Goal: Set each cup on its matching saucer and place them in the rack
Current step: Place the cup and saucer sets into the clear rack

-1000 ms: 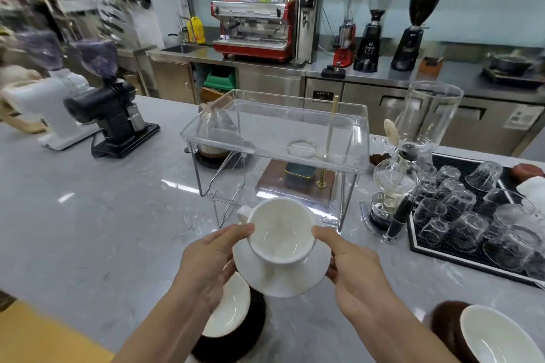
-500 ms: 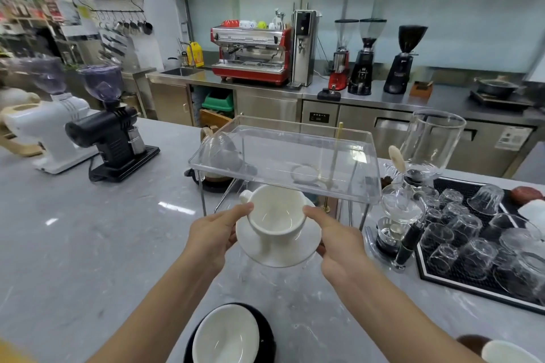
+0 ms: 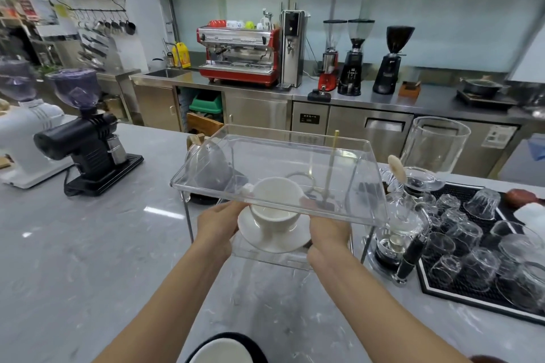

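Note:
A white cup (image 3: 275,209) sits on a white saucer (image 3: 274,237), and both are under the top shelf of the clear two-tier rack (image 3: 354,212), over its lower tray. My left hand (image 3: 216,224) grips the saucer's left rim and my right hand (image 3: 328,233) grips its right rim. The fingertips of both hands are hidden behind the clear shelf edge and the saucer. At the bottom edge, another white cup (image 3: 219,352) on a black saucer (image 3: 253,345) shows partly.
A siphon brewer (image 3: 413,203) stands just right of the rack. A black mat (image 3: 460,295) with several upturned glasses lies at the right. A black grinder (image 3: 85,141) and a white grinder (image 3: 26,138) stand at the left. A glass dripper stands behind the rack.
Both hands have carried the cup and saucer forward from above the counter into the rack's lower level. The view has tilted up, so the cups near me have slid down.

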`<action>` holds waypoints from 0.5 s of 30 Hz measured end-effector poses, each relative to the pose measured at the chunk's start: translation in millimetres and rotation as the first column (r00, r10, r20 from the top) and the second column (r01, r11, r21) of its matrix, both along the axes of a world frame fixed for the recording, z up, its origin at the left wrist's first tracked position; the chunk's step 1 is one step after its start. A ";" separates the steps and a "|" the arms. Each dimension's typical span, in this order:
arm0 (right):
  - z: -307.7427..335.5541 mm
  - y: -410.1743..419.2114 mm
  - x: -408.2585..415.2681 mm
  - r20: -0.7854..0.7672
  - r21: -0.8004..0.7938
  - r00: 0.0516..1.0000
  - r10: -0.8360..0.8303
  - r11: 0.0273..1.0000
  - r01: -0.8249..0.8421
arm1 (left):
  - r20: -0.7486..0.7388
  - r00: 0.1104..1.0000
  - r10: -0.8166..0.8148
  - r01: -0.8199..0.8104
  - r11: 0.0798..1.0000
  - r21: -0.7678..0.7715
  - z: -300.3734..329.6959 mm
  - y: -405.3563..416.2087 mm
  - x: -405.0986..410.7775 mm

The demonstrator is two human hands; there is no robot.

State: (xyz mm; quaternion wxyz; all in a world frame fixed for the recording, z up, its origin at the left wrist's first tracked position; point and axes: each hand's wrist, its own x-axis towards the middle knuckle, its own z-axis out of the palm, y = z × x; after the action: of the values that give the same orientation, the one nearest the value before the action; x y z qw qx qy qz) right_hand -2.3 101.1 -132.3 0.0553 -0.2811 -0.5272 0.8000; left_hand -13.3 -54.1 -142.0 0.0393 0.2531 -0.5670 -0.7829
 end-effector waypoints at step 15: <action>-10.9 3.4 -30.0 0.072 -0.075 0.997 -0.002 0.997 0.007 | -0.040 0.998 -0.055 0.054 0.998 -0.017 -16.1 7.6 -33.7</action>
State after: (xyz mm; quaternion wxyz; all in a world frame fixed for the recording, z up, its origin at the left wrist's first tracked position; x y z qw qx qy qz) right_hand -32.3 104.5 -143.1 0.0275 -0.3127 -0.4976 0.8086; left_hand -47.0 -46.4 -158.1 0.0313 0.2212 -0.5788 -0.7842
